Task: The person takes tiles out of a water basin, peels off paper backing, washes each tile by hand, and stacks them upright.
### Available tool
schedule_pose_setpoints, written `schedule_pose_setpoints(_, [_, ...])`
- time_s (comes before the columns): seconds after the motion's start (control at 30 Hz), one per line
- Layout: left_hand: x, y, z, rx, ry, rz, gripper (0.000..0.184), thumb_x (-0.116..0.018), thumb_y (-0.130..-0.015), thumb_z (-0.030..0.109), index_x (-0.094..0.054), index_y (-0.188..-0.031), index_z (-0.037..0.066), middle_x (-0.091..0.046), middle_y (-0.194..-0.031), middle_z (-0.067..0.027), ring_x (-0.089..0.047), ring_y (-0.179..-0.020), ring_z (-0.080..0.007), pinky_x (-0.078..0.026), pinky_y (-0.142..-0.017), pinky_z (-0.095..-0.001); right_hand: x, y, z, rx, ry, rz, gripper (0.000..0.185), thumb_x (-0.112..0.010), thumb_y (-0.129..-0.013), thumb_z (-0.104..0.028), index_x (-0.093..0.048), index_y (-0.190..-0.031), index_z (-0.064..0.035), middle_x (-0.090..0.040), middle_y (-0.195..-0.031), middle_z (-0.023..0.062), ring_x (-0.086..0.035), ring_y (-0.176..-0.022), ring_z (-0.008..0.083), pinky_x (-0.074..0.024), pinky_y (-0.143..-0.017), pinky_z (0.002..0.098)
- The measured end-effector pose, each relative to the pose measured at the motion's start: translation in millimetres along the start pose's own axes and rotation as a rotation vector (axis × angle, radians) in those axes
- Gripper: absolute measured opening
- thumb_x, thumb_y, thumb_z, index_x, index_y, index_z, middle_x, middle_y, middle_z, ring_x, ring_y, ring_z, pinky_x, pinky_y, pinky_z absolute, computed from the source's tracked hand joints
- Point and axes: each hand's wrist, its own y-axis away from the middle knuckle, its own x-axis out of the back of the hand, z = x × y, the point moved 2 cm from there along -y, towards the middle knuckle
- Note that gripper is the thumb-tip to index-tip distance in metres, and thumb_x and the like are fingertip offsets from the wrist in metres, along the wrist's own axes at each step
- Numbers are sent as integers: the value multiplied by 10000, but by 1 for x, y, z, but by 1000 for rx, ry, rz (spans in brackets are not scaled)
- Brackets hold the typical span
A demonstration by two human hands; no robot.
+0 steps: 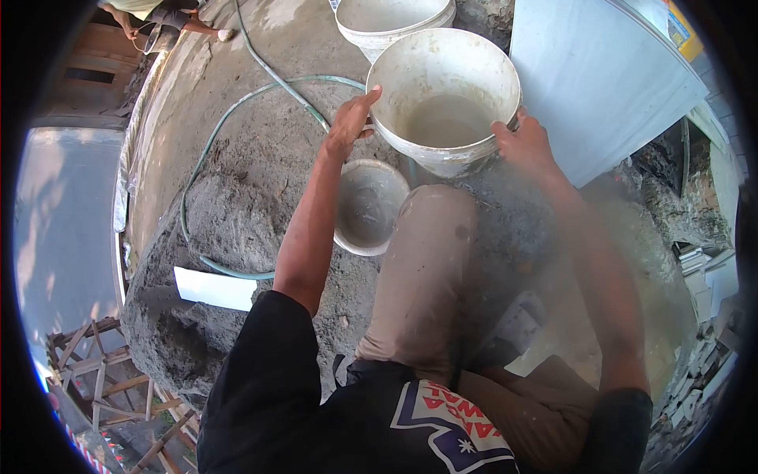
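A large white bucket [482, 71] stands in front of me, its inside stained and some cloudy grey liquid [446, 120] at the bottom. My left hand [353, 120] grips its left side near the rim, the thumb side up and part of the fingers hidden. On the right, my right hand [524, 142] is closed over the rim, fingers outside. Below my left hand, beside my knee, sits a smaller round basin [369, 207] with a grey, wet-looking inside. Another white bucket [387, 17] is right behind the large one.
A green hose [212, 142] curves over the grey sand or mortar heap [245, 213] at left. A white piece [215, 287] lies on it. A big pale panel [600, 87] stands at right. Broken tiles [703, 387] lie lower right. Another person [170, 16] holds a pail at upper left.
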Motion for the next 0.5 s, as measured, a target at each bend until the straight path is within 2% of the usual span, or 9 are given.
schedule_pose_setpoints(0.1, [-17,-23,-18,-8,-101,-64,475,-722,-887,253,-742,-1225,-79,-757,-1048,-139,-698,-896,-232,-570,-779,-373,1,2,-1,-39,-96,-26,679,-640,-923,-294,-543,-1450,121,-713,-1292,342,-713,-1220,443,-542,-1088,467])
schedule_pose_setpoints(0.2, [-6,-22,-33,-32,-68,-42,437,-709,-826,177,-746,-1155,-108,-754,-983,-149,-695,-810,-223,-568,-688,-353,8,15,-14,25,-29,-6,680,-637,-924,-300,-550,-1448,126,-710,-1313,330,-697,-1252,440,-533,-1102,467])
schedule_pose_setpoints(0.23, [-3,-9,-38,-24,-71,-45,434,-722,-815,172,-741,-1136,-119,-748,-973,-149,-689,-783,-214,-563,-669,-342,8,11,-10,75,9,30,698,-639,-928,-295,-535,-1485,113,-704,-1338,323,-716,-1154,391,-550,-1055,455])
schedule_pose_setpoints(0.3, [-2,23,-41,29,8,77,342,-730,-811,154,-751,-1036,-102,-730,-903,-120,-663,-726,-191,-544,-625,-319,-4,-7,3,167,83,74,739,-643,-934,-284,-507,-1560,85,-692,-1387,309,-755,-959,292,-584,-962,431])
schedule_pose_setpoints(0.37, [8,37,-52,51,40,130,299,-734,-812,146,-746,-992,-93,-717,-870,-107,-645,-700,-182,-539,-620,-310,-16,-21,5,168,-5,57,699,-633,-920,-294,-552,-1470,129,-680,-1382,336,-686,-1202,400,-535,-1075,458])
schedule_pose_setpoints(0.4, [15,39,-53,54,56,162,278,-736,-813,141,-744,-970,-89,-711,-853,-100,-636,-686,-178,-536,-617,-306,-21,-27,-2,168,-44,27,687,-629,-917,-297,-568,-1443,140,-675,-1383,344,-669,-1263,428,-523,-1103,465])
schedule_pose_setpoints(0.43, [25,41,-50,56,50,160,276,-737,-814,141,-740,-966,-89,-710,-850,-100,-636,-685,-175,-536,-612,-306,-25,-30,-12,167,-83,-3,677,-626,-914,-300,-585,-1416,152,-670,-1384,353,-652,-1323,457,-510,-1131,472])
schedule_pose_setpoints(0.5, [43,43,-48,78,38,143,270,-739,-817,141,-733,-959,-89,-708,-843,-99,-636,-682,-169,-534,-604,-305,-30,-32,-27,129,-143,-118,664,-624,-915,-301,-603,-1396,157,-662,-1392,362,-651,-1323,461,-511,-1130,473])
